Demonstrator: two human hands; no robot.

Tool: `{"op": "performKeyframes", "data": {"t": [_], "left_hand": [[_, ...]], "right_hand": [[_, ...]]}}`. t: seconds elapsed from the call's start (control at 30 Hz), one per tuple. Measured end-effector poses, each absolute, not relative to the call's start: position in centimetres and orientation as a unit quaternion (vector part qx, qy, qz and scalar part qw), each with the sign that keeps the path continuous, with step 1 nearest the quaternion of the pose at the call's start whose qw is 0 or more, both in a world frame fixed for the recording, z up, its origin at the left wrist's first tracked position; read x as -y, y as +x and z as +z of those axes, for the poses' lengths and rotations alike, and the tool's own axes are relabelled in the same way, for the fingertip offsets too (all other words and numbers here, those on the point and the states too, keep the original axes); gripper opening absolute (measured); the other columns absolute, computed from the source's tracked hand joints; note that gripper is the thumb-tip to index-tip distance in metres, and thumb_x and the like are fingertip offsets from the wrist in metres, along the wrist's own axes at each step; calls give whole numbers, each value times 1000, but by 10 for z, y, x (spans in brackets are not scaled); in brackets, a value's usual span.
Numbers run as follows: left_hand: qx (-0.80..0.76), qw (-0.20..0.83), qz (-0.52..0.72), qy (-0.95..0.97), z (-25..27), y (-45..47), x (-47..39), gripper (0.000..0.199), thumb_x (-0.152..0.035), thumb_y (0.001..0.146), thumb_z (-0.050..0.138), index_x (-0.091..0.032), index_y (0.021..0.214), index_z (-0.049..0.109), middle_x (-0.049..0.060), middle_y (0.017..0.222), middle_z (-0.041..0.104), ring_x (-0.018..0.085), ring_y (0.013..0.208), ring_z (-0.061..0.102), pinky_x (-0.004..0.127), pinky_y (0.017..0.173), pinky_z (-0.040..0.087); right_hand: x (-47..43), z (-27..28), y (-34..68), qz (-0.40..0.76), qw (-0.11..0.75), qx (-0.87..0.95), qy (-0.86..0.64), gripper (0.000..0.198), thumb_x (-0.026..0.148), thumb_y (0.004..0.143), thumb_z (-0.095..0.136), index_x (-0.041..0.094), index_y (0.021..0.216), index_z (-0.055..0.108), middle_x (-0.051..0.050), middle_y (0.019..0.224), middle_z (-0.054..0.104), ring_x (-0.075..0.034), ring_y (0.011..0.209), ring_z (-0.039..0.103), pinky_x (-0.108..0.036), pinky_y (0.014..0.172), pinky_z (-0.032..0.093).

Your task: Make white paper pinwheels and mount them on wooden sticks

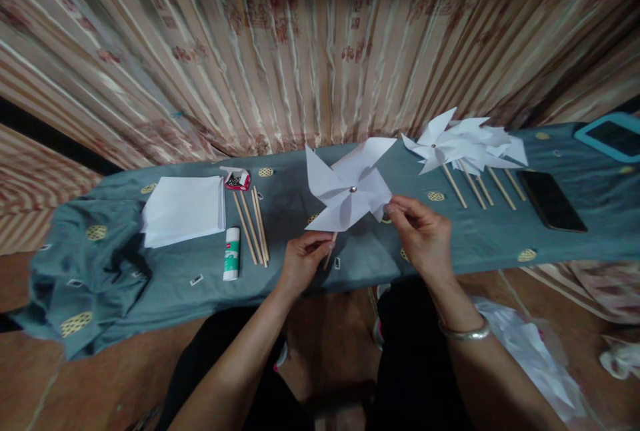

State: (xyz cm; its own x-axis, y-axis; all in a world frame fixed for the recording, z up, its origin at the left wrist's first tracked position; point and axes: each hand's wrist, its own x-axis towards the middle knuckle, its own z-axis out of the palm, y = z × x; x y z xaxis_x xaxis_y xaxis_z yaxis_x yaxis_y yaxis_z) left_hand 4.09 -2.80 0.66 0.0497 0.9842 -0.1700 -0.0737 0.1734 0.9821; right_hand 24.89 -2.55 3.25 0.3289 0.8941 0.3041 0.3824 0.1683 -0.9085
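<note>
A white paper pinwheel with a shiny pin at its centre is held up over the middle of the cloth-covered table. My left hand is closed around its wooden stick, just below the paper blades. At the pinwheel's right side, my right hand pinches the edge of one blade between thumb and fingers. Several finished-looking pinwheels lie in an overlapping row to the right, their sticks pointing toward me.
On the left lie a stack of white paper, an opened small red box of metal pins, several wooden sticks and a glue stick. At right are a black phone and a blue-framed device. A curtain hangs behind the table.
</note>
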Motion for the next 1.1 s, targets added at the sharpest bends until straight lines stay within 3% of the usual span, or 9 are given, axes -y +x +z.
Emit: {"op": "performKeyframes", "data": {"t": [0.17, 0.3, 0.47, 0.57, 0.7, 0.83, 0.97, 1.03, 1.1], "left_hand": [[-515, 566, 456, 455, 8, 39, 28, 10, -26, 61, 77, -19, 69, 77, 2, 67, 72, 14, 62, 61, 23, 59, 47], [-508, 564, 461, 459, 7, 39, 27, 12, -27, 62, 76, -20, 72, 78, 2, 71, 74, 15, 64, 63, 24, 62, 48], [-510, 560, 453, 471, 8, 39, 28, 10, -26, 63, 73, -19, 69, 77, 3, 70, 73, 16, 65, 63, 25, 62, 48], [-520, 553, 447, 473, 7, 38, 28, 12, -27, 63, 74, -18, 70, 77, 2, 69, 72, 15, 64, 62, 24, 62, 48], [-520, 554, 444, 474, 4, 37, 28, 14, -28, 63, 74, -18, 72, 77, 2, 68, 71, 14, 63, 60, 24, 60, 47], [-518, 561, 446, 467, 3, 38, 28, 14, -28, 63, 75, -18, 73, 77, 2, 69, 72, 14, 64, 61, 24, 60, 46], [-506, 560, 447, 480, 3, 38, 29, 14, -28, 65, 75, -18, 73, 77, 2, 69, 71, 14, 63, 59, 23, 60, 46], [-500, 561, 442, 489, 3, 38, 29, 14, -29, 65, 75, -17, 73, 77, 2, 68, 70, 13, 62, 58, 23, 58, 45], [-494, 570, 437, 491, 3, 37, 30, 15, -30, 65, 75, -17, 73, 77, 2, 67, 69, 13, 61, 58, 23, 58, 44]], "right_hand": [[26, 32, 233, 384, 545, 483, -568, 24, 44, 74, 73, 20, 77, 73, 1, 60, 69, -14, 50, 60, -24, 44, 45], [34, 35, 213, 494, 465, 513, -526, 33, 52, 76, 69, 19, 72, 73, -4, 66, 72, -12, 50, 59, -21, 40, 42], [49, 54, 209, 571, 379, 565, -460, 29, 46, 82, 65, 20, 78, 76, -3, 67, 73, -8, 45, 55, -18, 38, 39], [51, 65, 221, 500, 476, 548, -472, 23, 41, 83, 66, 21, 84, 76, -1, 65, 71, -8, 44, 54, -19, 38, 40], [43, 62, 240, 282, 603, 505, -549, 16, 34, 84, 67, 22, 92, 75, -1, 70, 73, -11, 54, 60, -23, 51, 49], [36, 50, 252, 121, 552, 565, -601, 28, 32, 88, 62, 24, 113, 69, -7, 104, 74, -21, 90, 69, -39, 82, 55], [34, 49, 256, -15, 499, 622, -604, 44, 32, 89, 60, 25, 132, 57, -11, 138, 59, -29, 126, 55, -51, 102, 46], [31, 48, 256, 6, 506, 618, -602, 47, 33, 89, 60, 24, 135, 54, -12, 140, 57, -29, 128, 54, -51, 103, 45], [27, 45, 257, 76, 537, 588, -600, 45, 36, 88, 62, 22, 130, 58, -12, 132, 63, -28, 118, 62, -48, 99, 50]]}}
